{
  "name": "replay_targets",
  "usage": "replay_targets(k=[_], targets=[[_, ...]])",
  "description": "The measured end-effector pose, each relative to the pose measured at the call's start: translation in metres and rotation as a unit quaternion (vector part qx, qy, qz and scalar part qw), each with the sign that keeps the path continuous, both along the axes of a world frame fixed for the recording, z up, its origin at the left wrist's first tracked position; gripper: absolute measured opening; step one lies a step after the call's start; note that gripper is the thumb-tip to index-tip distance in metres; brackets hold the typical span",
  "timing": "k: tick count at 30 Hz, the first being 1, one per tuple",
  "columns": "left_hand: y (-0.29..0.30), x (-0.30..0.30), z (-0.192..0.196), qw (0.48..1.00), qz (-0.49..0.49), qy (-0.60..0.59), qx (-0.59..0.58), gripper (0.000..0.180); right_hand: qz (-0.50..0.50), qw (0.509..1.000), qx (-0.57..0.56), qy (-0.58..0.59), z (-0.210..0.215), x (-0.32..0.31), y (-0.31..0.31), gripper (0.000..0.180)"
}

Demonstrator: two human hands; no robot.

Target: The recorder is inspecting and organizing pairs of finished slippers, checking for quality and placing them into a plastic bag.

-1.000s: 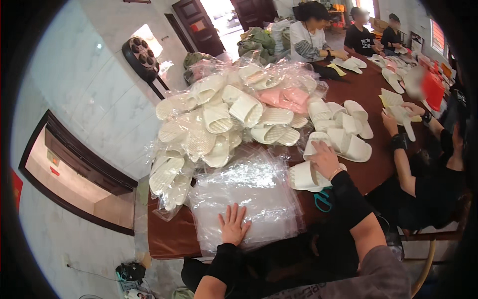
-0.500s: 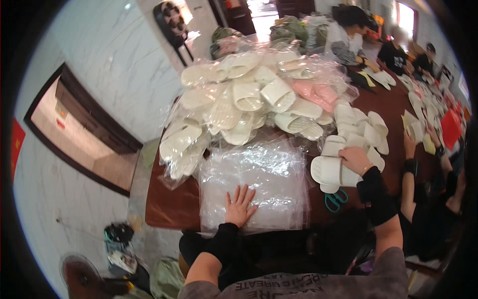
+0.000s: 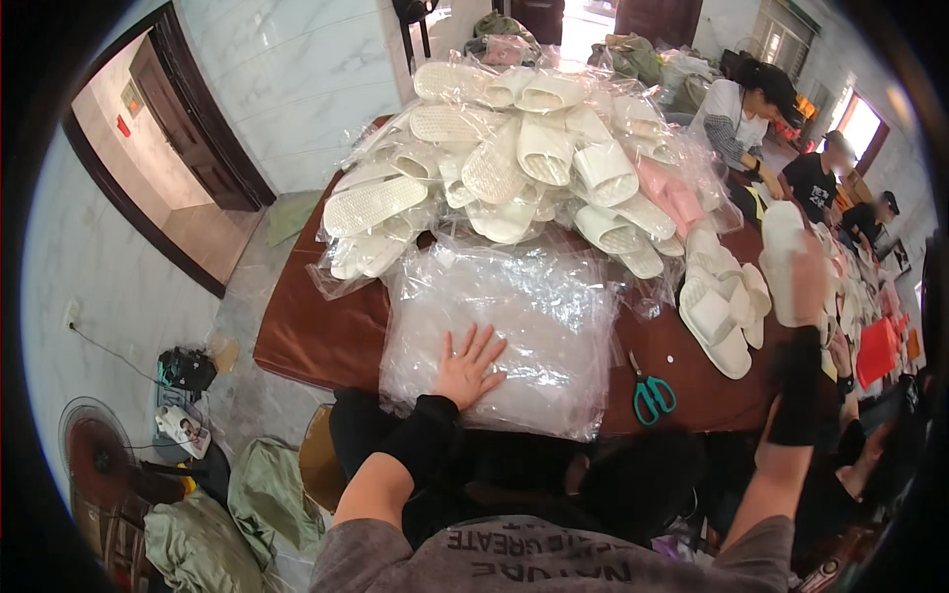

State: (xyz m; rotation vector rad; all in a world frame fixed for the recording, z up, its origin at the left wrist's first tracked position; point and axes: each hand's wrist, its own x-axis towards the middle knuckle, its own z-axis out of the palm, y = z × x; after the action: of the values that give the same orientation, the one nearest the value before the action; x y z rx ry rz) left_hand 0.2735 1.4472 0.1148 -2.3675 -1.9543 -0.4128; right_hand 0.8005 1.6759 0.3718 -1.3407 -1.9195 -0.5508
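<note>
My left hand [image 3: 472, 366] lies flat with spread fingers on a stack of clear plastic bags [image 3: 539, 321] at the table's front edge. Out to the right, my right hand [image 3: 809, 282], smeared by motion, grips a white slipper [image 3: 781, 252] raised with its sole side toward the left. Just left of that hand, more loose white slippers [image 3: 717, 321] lie overlapping on the table. Teal-handled scissors [image 3: 652, 395] rest between the bag stack and those slippers. Beyond the bags rises a heap of white slippers in clear bags [image 3: 494, 163], with a pink pair [image 3: 670, 193] at its right side.
The brown table [image 3: 316, 321] runs off to the right, where several people [image 3: 756, 114] sit or stand by more slippers and a red item [image 3: 875, 353]. On the floor at left are a fan [image 3: 94, 440] and green sacks [image 3: 267, 499]. A small white disc [image 3: 670, 360] lies near the scissors.
My right hand has moved right and lifted a white slipper off the loose group, uncovering the scissors. My left hand stays flat on the bags. The whole view has shifted with my head.
</note>
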Motion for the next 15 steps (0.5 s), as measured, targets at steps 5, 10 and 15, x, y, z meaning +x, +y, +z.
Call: replay_targets(k=[5,10,15], targets=[[0.000,0.000,0.001,1.000,-0.003,-0.001,0.008,0.063,0.217,0.961,-0.094,-0.140,-0.143,-0.210,-0.091,0.037],[0.001,0.000,0.003,1.000,-0.004,0.001,0.002,0.062,0.126,0.941,-0.307,-0.066,-0.228,-0.287,-0.121,0.057],[0.004,-0.004,-0.001,0.999,-0.014,-0.028,-0.042,0.064,0.121,0.937,-0.326,-0.041,-0.260,-0.278,-0.117,0.057]])
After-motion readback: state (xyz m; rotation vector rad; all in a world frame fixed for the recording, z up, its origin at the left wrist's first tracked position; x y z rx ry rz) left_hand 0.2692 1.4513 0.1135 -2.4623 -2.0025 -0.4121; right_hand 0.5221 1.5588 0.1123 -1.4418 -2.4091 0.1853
